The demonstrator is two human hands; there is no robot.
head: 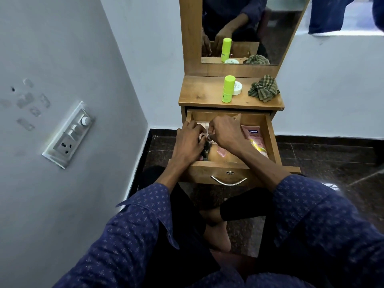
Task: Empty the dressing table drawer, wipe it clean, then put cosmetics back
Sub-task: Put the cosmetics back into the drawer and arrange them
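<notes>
Though open, drawer (270, 129) (cosmetics (254, 140) inside)

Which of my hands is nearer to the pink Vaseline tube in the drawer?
Right. Your right hand is just left of the pink Vaseline tube, its wrist beside it. Your left hand is further left, at the drawer's opposite side.

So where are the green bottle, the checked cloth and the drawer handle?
green bottle (228, 89), head view, middle of its body.
checked cloth (263, 88), head view, centre of the crumpled heap.
drawer handle (228, 181), head view, middle of the metal bar.
</notes>
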